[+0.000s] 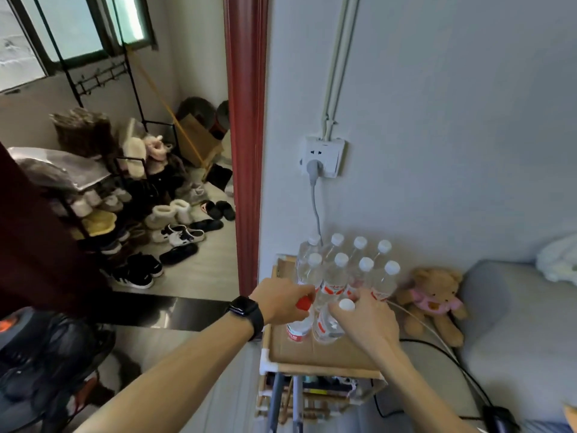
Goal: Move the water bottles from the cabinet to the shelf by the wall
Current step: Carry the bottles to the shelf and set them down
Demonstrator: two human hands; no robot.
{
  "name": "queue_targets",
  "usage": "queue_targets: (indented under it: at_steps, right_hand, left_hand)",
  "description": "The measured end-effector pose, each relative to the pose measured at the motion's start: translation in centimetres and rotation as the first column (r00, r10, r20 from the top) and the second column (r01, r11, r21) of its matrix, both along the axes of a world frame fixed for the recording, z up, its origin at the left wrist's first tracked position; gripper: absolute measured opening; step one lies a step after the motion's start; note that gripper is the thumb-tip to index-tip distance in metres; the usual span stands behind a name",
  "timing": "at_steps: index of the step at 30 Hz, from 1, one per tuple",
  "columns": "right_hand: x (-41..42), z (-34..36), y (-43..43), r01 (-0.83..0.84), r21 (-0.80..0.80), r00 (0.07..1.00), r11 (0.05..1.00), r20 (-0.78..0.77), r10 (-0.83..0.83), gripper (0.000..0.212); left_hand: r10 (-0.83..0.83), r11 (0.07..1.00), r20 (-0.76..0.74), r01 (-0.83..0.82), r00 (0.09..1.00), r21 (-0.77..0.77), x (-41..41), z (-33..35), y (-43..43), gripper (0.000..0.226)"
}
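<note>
The wooden shelf (pixel 324 368) stands against the wall, a teddy bear (pixel 434 298) beside it. Eight white-capped water bottles (pixel 335 279) stand on its top in two rows at the back. In front of them, the left hand (pixel 281 300) curls round the neck of a red-capped bottle (pixel 299 329), and the right hand (pixel 368 320) grips a white-capped bottle (pixel 327 326) just below its cap.
</note>
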State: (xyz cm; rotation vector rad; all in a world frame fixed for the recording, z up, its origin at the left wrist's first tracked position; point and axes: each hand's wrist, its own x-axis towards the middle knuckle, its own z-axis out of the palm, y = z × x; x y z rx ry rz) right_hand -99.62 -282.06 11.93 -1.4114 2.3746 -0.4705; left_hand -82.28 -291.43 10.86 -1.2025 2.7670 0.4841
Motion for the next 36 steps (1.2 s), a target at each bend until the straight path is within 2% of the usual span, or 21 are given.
queue_targets:
  at_steps: [4, 7, 10, 16, 21, 26, 30, 36]
  right_hand:
    - [-0.2, -1.5, -2.2, 0.024, 0.045, 0.999, 0.999, 0.043, -0.026, 0.045]
    - [-0.6, -1.8, -3.3, 0.018, 0.015, 0.996, 1.0, 0.086, -0.02, 0.046]
    - [-1.5, -1.4, -4.0, -0.05, 0.003, 0.993, 0.999, 0.111, 0.049, 0.036]
    - [-3.1, -1.9, -4.1, -0.222, 0.009, 0.973, 0.975, 0.071, 0.221, 0.036]
    - [-3.8, -2.6, -4.3, -0.3, 0.009, 0.954, 0.954, 0.008, 0.3, 0.033]
    - [-4.2, -3.1, -4.2, -0.353, -0.04, 0.932, 0.935, -0.096, 0.348, 0.041]
    - [-5.0, -3.0, -4.2, -0.44, -0.046, 0.896, 0.897, -0.086, 0.435, 0.032]
    - [-6.0, -3.2, -4.5, -0.522, -0.024, 0.853, 0.852, -0.013, 0.522, 0.032]
  left_hand:
    - [0.012, 1.0, -0.044, -0.013, 0.999, -0.015, -1.3, -0.4, -2.1, 0.026]
    - [0.04, 0.999, -0.083, -0.038, 0.996, 0.02, -2.3, -0.7, -2.9, 0.026]
    - [0.064, 0.997, -0.125, -0.059, 0.99, 0.042, -3.0, -0.7, -3.1, 0.025]
    - [0.163, 0.981, -0.113, -0.148, 0.98, 0.127, -1.6, -1.5, -1.8, 0.027]
    - [0.2, 0.979, -0.108, -0.193, 0.974, 0.072, -1.1, -1.9, -1.2, 0.039]
    - [0.219, 0.976, -0.109, -0.218, 0.97, 0.025, -0.9, -2.7, -0.4, 0.047]
    - [0.234, 0.97, -0.053, -0.237, 0.971, -0.059, -1.0, -2.1, -0.2, 0.043]
    - [0.298, 0.951, -0.048, -0.301, 0.953, -0.065, -1.3, -2.4, 0.3, 0.039]
